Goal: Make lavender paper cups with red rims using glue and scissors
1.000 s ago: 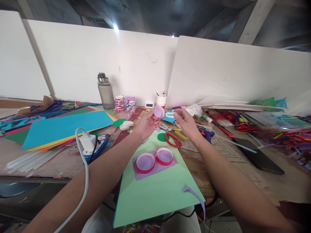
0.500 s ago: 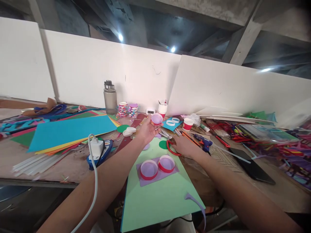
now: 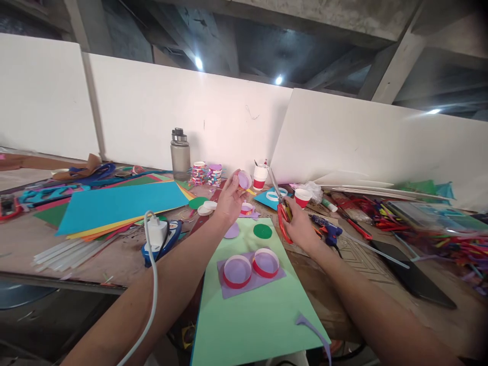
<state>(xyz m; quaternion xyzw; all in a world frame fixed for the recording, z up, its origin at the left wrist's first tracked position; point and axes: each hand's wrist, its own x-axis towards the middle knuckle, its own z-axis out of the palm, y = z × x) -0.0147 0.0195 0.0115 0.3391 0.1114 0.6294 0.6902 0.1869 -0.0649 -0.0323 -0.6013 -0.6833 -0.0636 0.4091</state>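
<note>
My left hand [image 3: 227, 201] grips a shallow cut paper-cup piece [image 3: 244, 180] with a purple disc inside, tilted toward me. My right hand [image 3: 299, 226] is closed around the red handles of a pair of scissors [image 3: 281, 213], whose blades point up and away. Below my hands, a light green sheet [image 3: 259, 320] bears a purple card [image 3: 233, 293]. Two cup rings with red outsides, a left ring [image 3: 237, 282] and a right ring [image 3: 266, 271], sit side by side on that card. A green disc [image 3: 263, 231] and a purple disc [image 3: 231, 231] lie at the sheet's far end.
Paper cups [image 3: 260, 178] stand by the wall, with another red cup [image 3: 302, 197] nearer. To the right are a blue glue gun [image 3: 331, 231] and a dark phone-like slab [image 3: 407, 274]. Coloured sheets [image 3: 125, 203], a white-corded plug [image 3: 157, 231] and a bottle [image 3: 180, 157] occupy the left.
My right hand has lifted the scissors off the table, blades now raised. The left hand still holds the cup piece, now turned more on edge. The view has shifted slightly.
</note>
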